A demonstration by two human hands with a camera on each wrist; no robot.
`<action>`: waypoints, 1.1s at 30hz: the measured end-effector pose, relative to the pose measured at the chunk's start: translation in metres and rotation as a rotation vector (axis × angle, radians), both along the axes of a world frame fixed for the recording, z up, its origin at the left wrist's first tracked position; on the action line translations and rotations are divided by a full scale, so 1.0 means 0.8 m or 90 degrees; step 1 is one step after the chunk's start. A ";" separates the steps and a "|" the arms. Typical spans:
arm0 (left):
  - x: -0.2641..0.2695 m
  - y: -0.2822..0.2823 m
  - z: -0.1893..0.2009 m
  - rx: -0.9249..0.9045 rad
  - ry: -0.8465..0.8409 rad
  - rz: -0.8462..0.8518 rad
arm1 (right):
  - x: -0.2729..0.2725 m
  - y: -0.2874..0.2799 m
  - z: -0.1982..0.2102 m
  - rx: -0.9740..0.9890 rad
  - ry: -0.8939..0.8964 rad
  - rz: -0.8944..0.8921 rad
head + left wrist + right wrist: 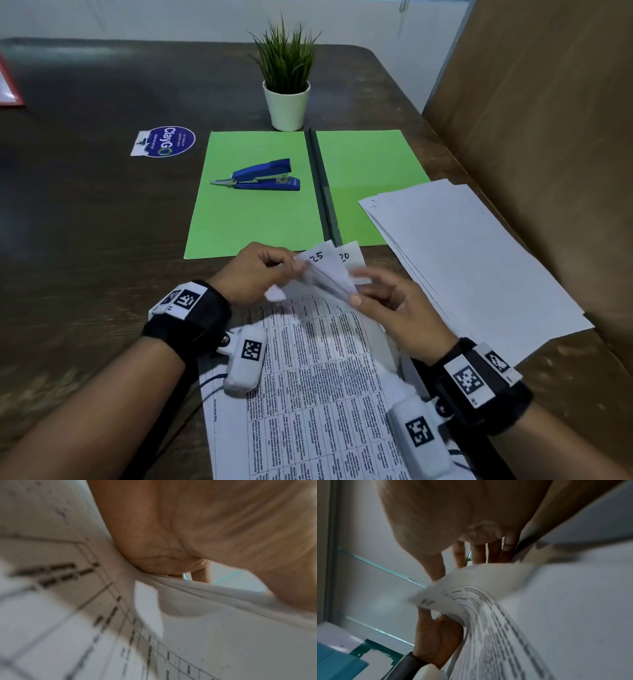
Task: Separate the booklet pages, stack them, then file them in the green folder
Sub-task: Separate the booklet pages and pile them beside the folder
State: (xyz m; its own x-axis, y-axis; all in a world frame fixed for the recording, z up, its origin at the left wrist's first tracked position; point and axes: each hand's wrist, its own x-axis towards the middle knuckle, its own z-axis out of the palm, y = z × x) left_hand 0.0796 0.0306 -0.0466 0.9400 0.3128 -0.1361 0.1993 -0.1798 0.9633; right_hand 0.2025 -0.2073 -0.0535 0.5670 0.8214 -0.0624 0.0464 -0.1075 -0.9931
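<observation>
**A:** From the head view — both your hands work the far corner of the booklet. Your left hand pinches the corner sheets between thumb and fingertips; your right hand pinches the same fanned corner from the other side, thumb on top. That looks like a grip meant to pull the sheets apart where they were bound.

**B:** And the rest?

**A:** The folder lies open and flat just beyond your hands, ready to take pages, though the stapler sits on its left leaf. A stack of loose sheets lies to your right, its corner overlapping the folder's right leaf — probably the pages already freed. The plant stands at the folder's far edge.

**B:** Anything hidden there?

**A:** Your fingers cover the binding point, so I cannot tell whether a staple remains. The booklet's near end is cut off by the frame.

**B:** Left wrist?

**A:** Blurred. Your palm fills the top; paper bunches beneath it, and the fingertips themselves are hidden.

**B:** Right wrist?

**A:** Also blurred. Your fingers reach down to a curled sheet; the other hand's thumb props it from below.
</observation>
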 end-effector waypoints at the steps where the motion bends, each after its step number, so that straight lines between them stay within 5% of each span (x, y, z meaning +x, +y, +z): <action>1: 0.001 0.001 0.000 -0.001 0.023 0.021 | 0.001 0.001 0.000 0.000 0.015 -0.017; 11: 0.010 0.001 -0.006 -0.082 -0.048 0.082 | -0.004 0.002 0.003 -0.018 -0.047 0.022; 33: 0.009 -0.002 -0.008 0.027 -0.046 0.018 | 0.000 0.003 -0.007 -0.006 -0.063 -0.004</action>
